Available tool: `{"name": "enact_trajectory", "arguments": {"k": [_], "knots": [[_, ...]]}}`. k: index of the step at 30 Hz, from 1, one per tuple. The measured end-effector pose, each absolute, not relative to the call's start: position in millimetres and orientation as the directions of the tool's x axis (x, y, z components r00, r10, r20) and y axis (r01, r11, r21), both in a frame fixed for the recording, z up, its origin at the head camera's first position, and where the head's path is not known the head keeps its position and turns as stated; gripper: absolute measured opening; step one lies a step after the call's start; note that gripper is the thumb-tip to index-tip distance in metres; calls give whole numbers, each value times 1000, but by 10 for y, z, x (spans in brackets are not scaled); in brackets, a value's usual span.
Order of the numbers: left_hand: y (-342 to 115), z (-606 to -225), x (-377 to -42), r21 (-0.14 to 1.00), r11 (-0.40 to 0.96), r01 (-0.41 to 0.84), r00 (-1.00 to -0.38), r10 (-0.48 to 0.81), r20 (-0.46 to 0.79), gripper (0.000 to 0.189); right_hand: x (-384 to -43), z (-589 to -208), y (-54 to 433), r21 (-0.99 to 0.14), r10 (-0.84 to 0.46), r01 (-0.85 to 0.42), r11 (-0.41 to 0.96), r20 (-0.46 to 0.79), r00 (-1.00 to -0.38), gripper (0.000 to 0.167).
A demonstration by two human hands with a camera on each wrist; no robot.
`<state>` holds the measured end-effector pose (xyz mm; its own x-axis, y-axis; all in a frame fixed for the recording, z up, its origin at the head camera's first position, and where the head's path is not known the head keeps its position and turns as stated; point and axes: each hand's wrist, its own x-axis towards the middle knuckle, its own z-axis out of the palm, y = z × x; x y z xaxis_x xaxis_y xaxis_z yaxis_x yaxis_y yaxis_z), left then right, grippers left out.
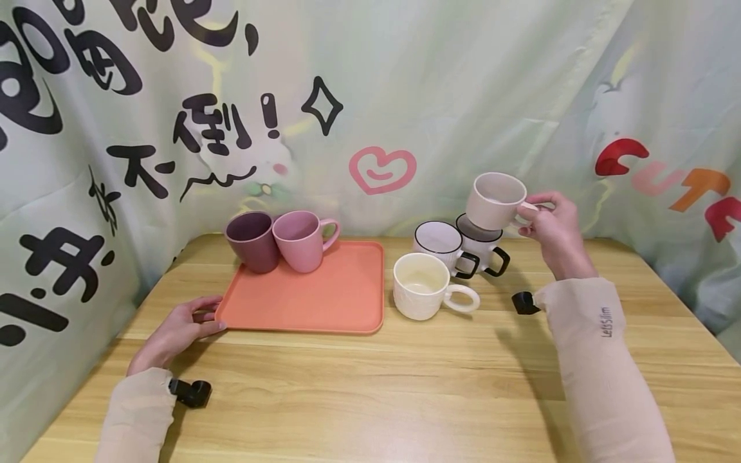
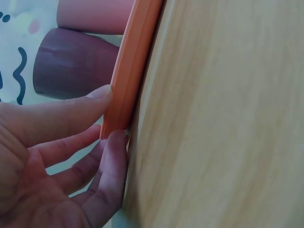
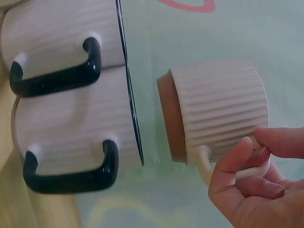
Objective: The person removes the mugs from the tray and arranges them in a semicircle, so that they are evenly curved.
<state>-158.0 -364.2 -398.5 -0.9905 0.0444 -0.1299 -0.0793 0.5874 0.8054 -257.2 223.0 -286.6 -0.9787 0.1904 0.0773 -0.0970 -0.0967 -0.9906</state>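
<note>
My right hand (image 1: 557, 230) grips a pale pink ribbed mug (image 1: 492, 202) by its handle. The mug is raised, and in the right wrist view its unglazed brown base (image 3: 172, 118) shows. In the head view it overlaps one of two white mugs with black rims and black handles, the rear one (image 1: 477, 247) beside its neighbour (image 1: 435, 241). At the near left corner of an orange tray (image 1: 324, 302), my left hand (image 1: 181, 328) pinches the edge, thumb on the rim and fingers (image 2: 114, 159) at the underside. A purple mug (image 1: 255, 244) and a pink mug (image 1: 300, 243) stand at the tray's back left.
A cream mug (image 1: 419, 289), handle to the right, stands in front of the black-rimmed mugs, just right of the tray. Everything rests on a wooden table (image 1: 359, 392). A printed cloth (image 1: 463, 83) hangs behind it and along the sides.
</note>
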Motion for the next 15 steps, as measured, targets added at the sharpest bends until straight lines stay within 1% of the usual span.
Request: {"name": "enact_trajectory", "arguments": {"k": [6,15], "knots": [[-3653,-3997,-1589,801,593,-83,-990,47,-137,68,-2551,-2885,2324,-988,236,-101,-121,70,-969,16],[-3665,-4003,-1594,799,598,-73,-990,51,-128,66,-2529,-2910,2445,-992,275,-69,-109,37,-961,16]]}}
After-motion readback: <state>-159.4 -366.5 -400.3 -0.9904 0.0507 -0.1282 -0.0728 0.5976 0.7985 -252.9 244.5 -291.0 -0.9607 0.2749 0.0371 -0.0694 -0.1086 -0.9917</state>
